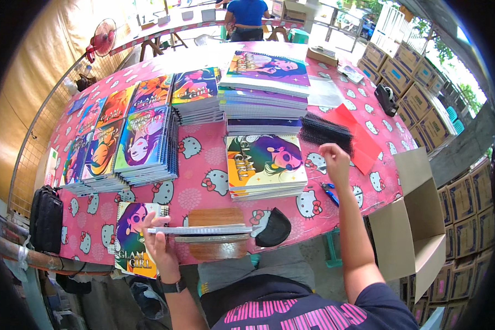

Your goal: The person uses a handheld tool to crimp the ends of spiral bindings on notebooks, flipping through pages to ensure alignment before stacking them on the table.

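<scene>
My left hand [158, 242] grips one end of a notebook [209, 230] standing on its edge, thumb on the near side and fingers on the far side. The notebook rests in a slot between wooden blocks [217, 216] at the table's near edge. My right hand [335, 159] is closed, fingers curled, beside a pile of black binding coils [327, 132]; what it holds, if anything, is too small to make out. Left of the wooden blocks lies a notebook with a colourful cover [135, 236]. Blue-handled pliers [330, 193] lie below my right hand.
Tall stacks of notebooks [267, 165] fill the table's middle, and more spiral-bound notebooks [143, 137] stand at left. A red sheet [363, 146] lies under the coils. A black curved object [274, 227] sits near the edge. An open carton [407, 231] stands at right. Another person [247, 22] is far off.
</scene>
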### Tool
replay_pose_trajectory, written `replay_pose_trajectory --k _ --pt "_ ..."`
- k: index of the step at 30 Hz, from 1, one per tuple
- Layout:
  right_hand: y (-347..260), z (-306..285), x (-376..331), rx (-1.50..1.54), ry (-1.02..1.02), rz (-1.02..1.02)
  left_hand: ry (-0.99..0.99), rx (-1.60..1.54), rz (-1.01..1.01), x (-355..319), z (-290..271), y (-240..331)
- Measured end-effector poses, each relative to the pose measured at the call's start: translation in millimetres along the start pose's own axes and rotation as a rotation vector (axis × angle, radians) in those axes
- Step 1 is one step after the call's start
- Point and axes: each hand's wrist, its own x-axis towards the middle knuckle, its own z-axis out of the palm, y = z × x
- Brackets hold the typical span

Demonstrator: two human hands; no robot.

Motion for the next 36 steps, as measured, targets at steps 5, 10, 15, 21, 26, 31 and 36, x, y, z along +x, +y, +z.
replay_pose_trajectory --k 5,10,15,21,26,31,36 --pt "96 25 24 -0.852 -0.257 0.004 0.097 -0.003 -0.037 10 36 -19" --pt "100 27 24 -0.838 -0.298 -0.147 0.104 -0.017 -0.019 5 33 -19" --pt "85 19 33 -0.691 -0.142 -0.221 0.09 0.006 -0.074 3 24 -10" --pt "40 -27 42 -0.473 0.182 -0.445 0.174 0.827 0.552 -5 65 8" --pt "-103 -38 -9 -0.099 0.113 -0.368 -0.385 1.124 0.525 -53 108 20" --pt "-161 -41 -89 0.267 -0.59 -0.125 -0.4 1.131 0.487 -54 119 -2" --pt "-161 -24 -110 0.277 -0.63 -0.087 -0.308 1.094 0.585 -56 129 -13"
